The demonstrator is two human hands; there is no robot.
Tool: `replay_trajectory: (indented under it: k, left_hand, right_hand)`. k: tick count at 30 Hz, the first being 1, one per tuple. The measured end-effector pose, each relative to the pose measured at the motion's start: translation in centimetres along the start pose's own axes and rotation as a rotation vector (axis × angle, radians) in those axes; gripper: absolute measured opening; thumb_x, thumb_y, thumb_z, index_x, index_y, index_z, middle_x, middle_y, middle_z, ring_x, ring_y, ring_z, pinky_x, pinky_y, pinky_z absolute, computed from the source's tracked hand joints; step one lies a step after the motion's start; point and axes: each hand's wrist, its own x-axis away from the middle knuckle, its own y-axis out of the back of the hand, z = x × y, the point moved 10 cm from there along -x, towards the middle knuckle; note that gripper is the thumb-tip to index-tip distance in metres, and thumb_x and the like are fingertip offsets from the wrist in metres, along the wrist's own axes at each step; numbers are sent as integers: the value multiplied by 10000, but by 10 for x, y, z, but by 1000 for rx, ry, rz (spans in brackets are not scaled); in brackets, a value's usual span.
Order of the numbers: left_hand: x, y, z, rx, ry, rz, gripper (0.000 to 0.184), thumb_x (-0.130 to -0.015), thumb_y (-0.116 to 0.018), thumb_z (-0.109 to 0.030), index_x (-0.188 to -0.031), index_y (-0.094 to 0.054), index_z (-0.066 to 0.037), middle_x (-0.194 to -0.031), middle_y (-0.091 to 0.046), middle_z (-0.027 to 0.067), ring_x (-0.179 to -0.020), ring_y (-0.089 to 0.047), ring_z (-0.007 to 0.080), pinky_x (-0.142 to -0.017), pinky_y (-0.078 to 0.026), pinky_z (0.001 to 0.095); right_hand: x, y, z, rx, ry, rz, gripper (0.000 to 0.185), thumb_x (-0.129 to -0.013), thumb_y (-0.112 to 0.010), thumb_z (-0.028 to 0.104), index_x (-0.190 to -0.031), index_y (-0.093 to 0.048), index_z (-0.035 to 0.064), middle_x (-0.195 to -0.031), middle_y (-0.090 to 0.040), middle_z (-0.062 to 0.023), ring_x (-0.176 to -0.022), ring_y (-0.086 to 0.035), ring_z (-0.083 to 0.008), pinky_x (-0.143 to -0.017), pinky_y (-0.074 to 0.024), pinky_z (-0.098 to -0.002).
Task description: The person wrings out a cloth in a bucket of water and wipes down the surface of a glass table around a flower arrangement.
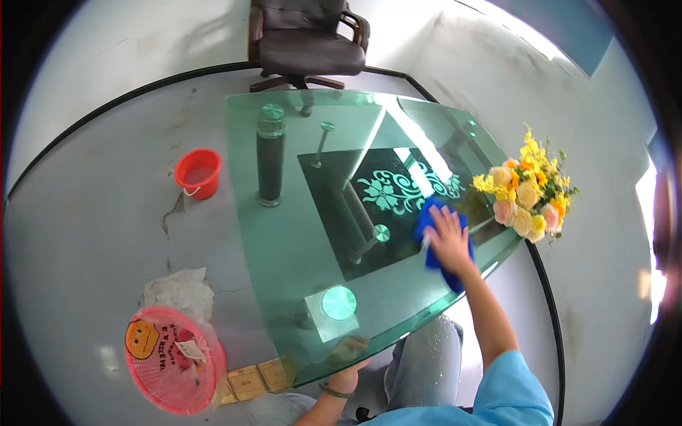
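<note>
My right hand (449, 238) presses down on a blue cloth (460, 273) on the glass tabletop (277, 241). The cloth bunches out around the fingers and is slightly blurred. Close by, a pale green scroll-and-flower pattern (401, 190) shows on a dark panel under the glass. My left hand (346, 376) is at the table's near edge, its fingers curled there and partly seen through the glass. A tall dark cylinder with a shiny green-tinted top (270, 156) stands at the left part of the table.
An artificial-looking bouquet (529, 195) is at the right edge. A brown office chair (309, 50) stands beyond the table. On the left floor are a red bucket (198, 174), a pink basket (160, 383) with a liner, and yellowish boxes (246, 383).
</note>
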Motion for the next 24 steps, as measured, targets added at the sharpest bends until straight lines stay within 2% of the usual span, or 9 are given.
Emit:
replay_trajectory:
  k: [4, 6, 10, 12, 14, 18, 21, 22, 24]
  left_hand:
    - [3, -9, -8, 72, -35, 6, 223, -655, -677, 18, -868, -618, -10, -992, -594, 93, -919, -557, 178, -826, -439, 295]
    - [3, -5, -4, 84, -27, -67, 244, -650, -679, 30, -884, -623, -13, -988, -601, 92, -929, -563, 183, -831, -444, 301]
    - [5, 1, 10, 154, -10, -198, 288, -640, -684, 54, -915, -632, -18, -981, -616, 89, -948, -574, 191, -840, -454, 314]
    - [7, 8, 16, 189, 10, -274, 311, -635, -686, 66, -930, -637, -21, -977, -623, 87, -958, -580, 195, -844, -459, 320]
    - [-1, -6, 2, 22, -88, -4, 238, -643, -689, 56, -867, -653, -16, -972, -625, 97, -971, -577, 206, -840, -458, 322]
    - [-1, -9, 3, -53, -40, 33, 206, -680, -683, -29, -878, -624, -13, -959, -601, 92, -931, -557, 183, -840, -423, 288]
    - [-5, -17, -10, -98, -131, 95, 199, -687, -680, -18, -878, -621, -9, -959, -602, 95, -915, -563, 184, -821, -434, 284]
    - [-4, -18, -13, -94, -137, 84, 199, -687, -680, -18, -878, -621, -9, -959, -602, 95, -915, -563, 184, -821, -434, 284]
    - [-5, -22, -15, -96, -101, 85, 181, -701, -667, 7, -874, -618, -11, -954, -602, 96, -906, -569, 185, -811, -441, 281]
  right_hand:
    - [120, 33, 174, -89, 624, 269, 650, -784, -589, 447, -1365, -400, 225, -1436, -313, -135, -1336, -235, -392, -1030, -150, -636]
    - [164, 32, 212, -94, 858, 362, 598, -845, -508, 501, -1386, -374, 284, -1455, -300, -110, -1349, -228, -373, -1022, -159, -637]
    - [148, 31, 254, -139, 1073, 344, 562, -853, -492, 512, -1360, -405, 284, -1437, -332, -87, -1343, -262, -328, -1040, -175, -603]
    - [102, 29, 279, -125, 1070, 232, 549, -858, -482, 500, -1345, -419, 253, -1418, -350, -99, -1332, -275, -335, -1048, -177, -592]
    - [37, 19, 298, -212, 946, 93, 564, -855, -479, 501, -1340, -418, 218, -1407, -359, -113, -1320, -281, -352, -1051, -172, -596]
    - [-77, -16, 332, -199, 624, -44, 599, -860, -439, 545, -1358, -387, 217, -1421, -339, -132, -1322, -270, -367, -1041, -143, -632]
    - [-80, -21, 349, -133, 500, 39, 598, -884, -417, 526, -1396, -324, 232, -1469, -265, -116, -1357, -197, -363, -1055, -126, -615]
    - [-70, -15, 348, -133, 511, 45, 598, -884, -417, 526, -1396, -324, 232, -1469, -265, -116, -1357, -197, -363, -1055, -126, -615]
    - [-20, -6, 358, -152, 815, 52, 578, -872, -463, 489, -1384, -347, 247, -1464, -270, -125, -1353, -206, -366, -1052, -132, -617]
